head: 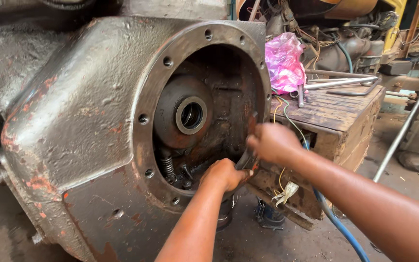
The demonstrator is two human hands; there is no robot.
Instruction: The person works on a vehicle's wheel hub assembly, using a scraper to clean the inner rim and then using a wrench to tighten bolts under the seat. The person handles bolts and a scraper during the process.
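A large grey cast-metal housing (73, 121) with rust-red patches fills the left of the head view. Its round opening has a bolt-holed flange (144, 99). Inside sit a round hub with a bearing ring (191, 115) and a coil spring (166, 165). My left hand (225, 173) is at the lower rim of the opening, fingers closed around a dark curved metal part (245, 159). My right hand (271, 141) is just right of it at the rim, fingers curled on the same part's upper end. What the fingertips touch is hidden.
A worn wooden bench (335, 114) stands right of the housing, carrying a pink plastic bag (283, 60) and long metal rods (343, 81). Loose wires and a blue hose (338, 225) hang below it. A slanted steel pipe (406, 123) and machinery are at the far right.
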